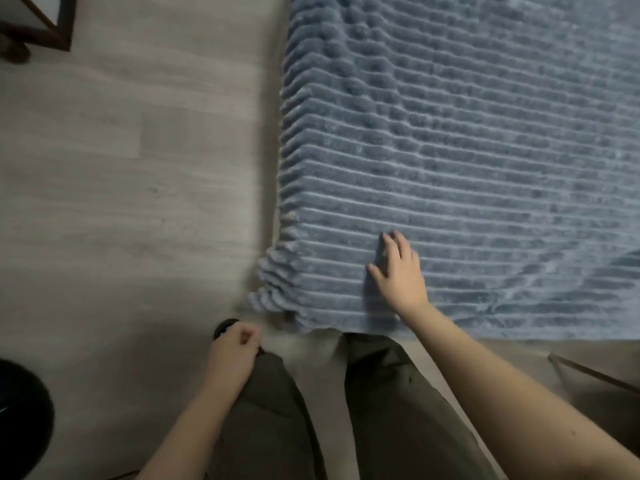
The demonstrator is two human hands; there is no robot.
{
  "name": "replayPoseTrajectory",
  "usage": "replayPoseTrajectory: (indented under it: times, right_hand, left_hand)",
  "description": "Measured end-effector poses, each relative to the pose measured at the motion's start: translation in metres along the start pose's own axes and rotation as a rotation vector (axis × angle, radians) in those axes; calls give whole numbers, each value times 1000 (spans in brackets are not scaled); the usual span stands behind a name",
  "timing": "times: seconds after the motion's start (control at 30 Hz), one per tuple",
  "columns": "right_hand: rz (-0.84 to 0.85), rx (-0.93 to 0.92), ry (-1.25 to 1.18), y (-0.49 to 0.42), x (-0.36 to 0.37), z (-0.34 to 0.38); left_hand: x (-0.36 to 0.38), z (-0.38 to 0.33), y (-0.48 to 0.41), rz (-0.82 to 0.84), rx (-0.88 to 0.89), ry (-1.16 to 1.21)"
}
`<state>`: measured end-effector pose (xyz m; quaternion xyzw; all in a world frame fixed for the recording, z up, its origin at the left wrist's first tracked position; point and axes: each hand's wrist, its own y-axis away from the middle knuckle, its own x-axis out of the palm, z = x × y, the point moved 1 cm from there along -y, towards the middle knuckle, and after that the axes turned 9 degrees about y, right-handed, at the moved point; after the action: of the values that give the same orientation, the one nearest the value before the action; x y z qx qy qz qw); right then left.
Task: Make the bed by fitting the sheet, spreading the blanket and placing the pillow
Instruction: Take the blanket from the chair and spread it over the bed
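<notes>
A grey-blue ribbed plush blanket [467,150] lies spread over the bed and fills the upper right of the view. Its near left corner is bunched and hangs over the bed's edge. My right hand [398,271] rests flat on the blanket near that corner, fingers spread, holding nothing. My left hand [233,351] hangs off the bed beside my left leg, fingers loosely curled with nothing visible in them. No sheet and no pillow are in view.
Light wooden floor [121,185] runs along the bed's left side. Dark furniture legs [45,29] stand at the top left. A dark round object [20,417] sits at the bottom left. A thin dark bar [595,374] shows at the lower right.
</notes>
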<state>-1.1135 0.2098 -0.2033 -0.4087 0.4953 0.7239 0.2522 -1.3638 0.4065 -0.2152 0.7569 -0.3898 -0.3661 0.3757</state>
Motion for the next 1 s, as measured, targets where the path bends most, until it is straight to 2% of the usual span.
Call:
replayPoseTrajectory:
  times: [0.07, 0.13, 0.27, 0.33, 0.4, 0.47, 0.6, 0.7, 0.77, 0.87, 0.93, 1.0]
  right_hand:
    - [198, 80, 23, -12, 13, 40]
    - [365, 30, 53, -14, 31, 83]
    - [383, -140, 53, -1, 46, 145]
    - [398, -346, 75, 2, 39, 153]
    - [272, -494, 152, -5, 23, 149]
    - [88, -402, 159, -24, 1, 135]
    - [-63, 106, -163, -73, -40, 81]
    - [4, 399, -281, -101, -48, 43]
    - [128, 488, -319, -115, -37, 40]
    - [183, 428, -167, -134, -14, 72]
    - [165, 254, -71, -140, -8, 107]
    - [222, 17, -9, -143, -10, 140]
  left_hand:
    - [-14, -4, 2, 66, 29, 31]
    - [-29, -9, 5, 110, 75, 54]
    - [-53, -25, 3, 146, 173, 48]
    - [-60, -35, -3, 163, 182, 52]
    - [-64, -49, -9, 185, 176, 45]
    - [-66, -65, -17, 206, 212, 26]
    - [-73, -101, -28, 258, 305, -74]
    - [-81, -129, -37, 300, 317, -122]
    - [-86, -149, -47, 342, 292, -195]
    - [-93, -188, -71, 365, 295, -285]
    - [-92, -218, -89, 372, 306, -344]
    - [-86, -250, -105, 386, 306, -435]
